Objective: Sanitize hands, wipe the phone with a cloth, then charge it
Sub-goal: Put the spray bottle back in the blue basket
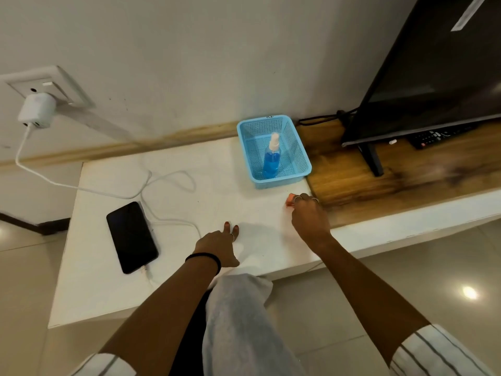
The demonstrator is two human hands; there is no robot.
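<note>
A knee in pale cloth (238, 316) rises at the bottom, touching the table (89, 280) edge. Above it the left hand (217, 246) lies flat on the white top, fingers loose and holding nothing. The right hand (309, 217) is curled, knuckles down; something orange shows at its fingertips (whether gripped, I cannot tell). The phone (132, 236) lies face up at left with the cable (81, 187) plugged in, running to the charger (38, 111). The spray bottle (272, 156) stands in the blue basket (298, 150).
</note>
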